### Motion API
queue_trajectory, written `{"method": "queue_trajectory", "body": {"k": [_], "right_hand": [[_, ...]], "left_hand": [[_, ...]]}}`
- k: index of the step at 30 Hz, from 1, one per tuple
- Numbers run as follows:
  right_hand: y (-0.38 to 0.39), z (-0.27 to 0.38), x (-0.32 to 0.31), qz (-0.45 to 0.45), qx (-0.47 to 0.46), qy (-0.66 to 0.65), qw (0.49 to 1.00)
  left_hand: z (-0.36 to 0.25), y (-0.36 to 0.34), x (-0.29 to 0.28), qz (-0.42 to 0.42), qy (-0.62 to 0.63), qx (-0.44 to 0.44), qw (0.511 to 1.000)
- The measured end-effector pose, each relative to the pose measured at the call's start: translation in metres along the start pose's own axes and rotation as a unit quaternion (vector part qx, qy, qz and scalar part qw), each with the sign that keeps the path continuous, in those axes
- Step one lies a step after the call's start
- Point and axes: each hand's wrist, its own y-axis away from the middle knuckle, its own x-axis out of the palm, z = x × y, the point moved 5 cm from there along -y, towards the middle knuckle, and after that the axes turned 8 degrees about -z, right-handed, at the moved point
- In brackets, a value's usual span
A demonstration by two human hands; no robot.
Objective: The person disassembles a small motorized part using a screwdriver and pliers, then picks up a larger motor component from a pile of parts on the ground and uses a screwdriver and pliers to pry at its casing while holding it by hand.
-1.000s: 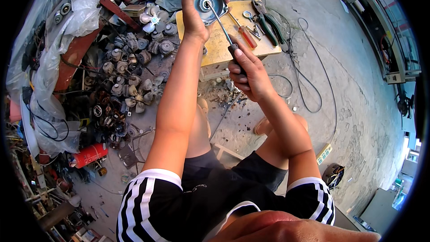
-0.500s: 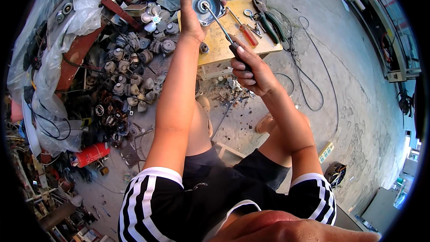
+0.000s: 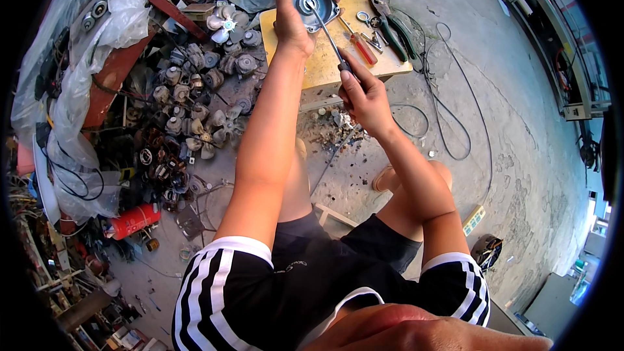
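Note:
My left hand grips a round grey metal motor end cover by its rim, tilted up over the far left of a yellow wooden bench. In my right hand is a screwdriver with a dark handle and a long steel shaft. Its tip reaches the raised ring at the cover's centre; whether it presses inside the ring I cannot tell. On the bench beside them lie a red-handled screwdriver, dark-green-handled pliers and a metal ring.
Old small motors and fan blades are heaped on the floor at left, near plastic sheeting and a red canister. A black cable loops over the concrete at right, near a power strip.
Both hands have shifted slightly right with the cover and screwdriver. My right hand has turned, its fingers now further round the handle. The screwdriver tip remains at the cover's centre.

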Motion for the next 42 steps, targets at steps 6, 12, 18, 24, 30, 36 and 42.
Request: {"method": "queue_trajectory", "body": {"k": [6,12,18,24,30,36,42], "right_hand": [[-0.005,-0.004,-0.006,-0.032,-0.064,0.098,0.993],[-0.003,-0.001,-0.007,-0.071,-0.146,0.222,0.961],[-0.008,0.002,-0.012,-0.019,-0.059,0.195,0.979],[0.004,0.035,-0.018,0.014,-0.044,0.15,0.988],[0.007,0.037,-0.024,0.023,-0.012,0.089,0.996],[0.009,0.041,-0.028,0.025,-0.012,0.087,0.996],[0.008,0.038,-0.032,0.023,0.047,0.012,0.999]], "left_hand": [[0.001,-0.003,-0.006,-0.011,-0.018,0.021,1.0],[0.009,-0.012,-0.019,-0.038,-0.057,0.042,0.997],[0.002,-0.011,-0.019,0.028,-0.041,-0.003,0.999],[-0.009,0.005,-0.007,0.059,0.094,-0.095,0.989],[-0.01,0.003,-0.004,0.052,0.096,-0.096,0.989],[-0.003,0.007,0.006,0.079,0.064,-0.089,0.991],[0.001,0.007,0.011,0.102,0.064,-0.083,0.989]]}}
